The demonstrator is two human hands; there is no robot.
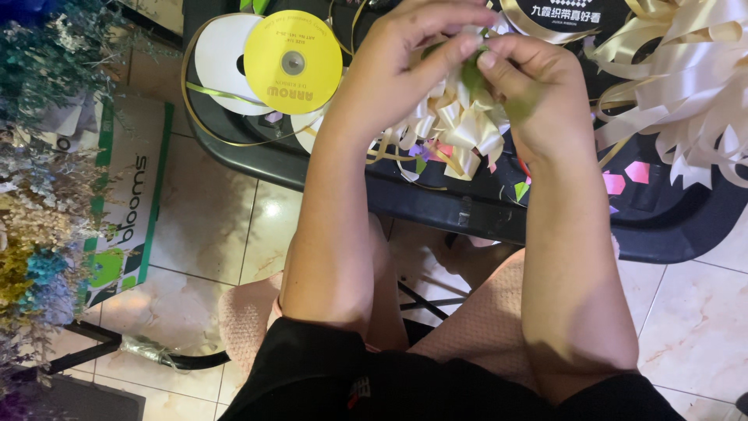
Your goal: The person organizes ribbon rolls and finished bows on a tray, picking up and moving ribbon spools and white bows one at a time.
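Cream ribbon bow (460,129), looped, mid-air

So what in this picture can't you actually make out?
Head view, the only one:
- Green piece pinched between both hands: fingertips cover it, kind unclear.
- Centre of the cream ribbon bow: hidden under the hands.
- Second cream bow: cut by the right edge.
- Dried flowers: cut by the left edge.

hands: 2, left hand (405,62) and right hand (538,86), both pinching one cream bow (460,129) | ribbon spools: 2, one yellow (292,62), one white (222,66) | loose cream ribbon heaps: 1 (686,86) | printed cartons on floor: 1 (128,203) | dark desks: 1 (436,206)
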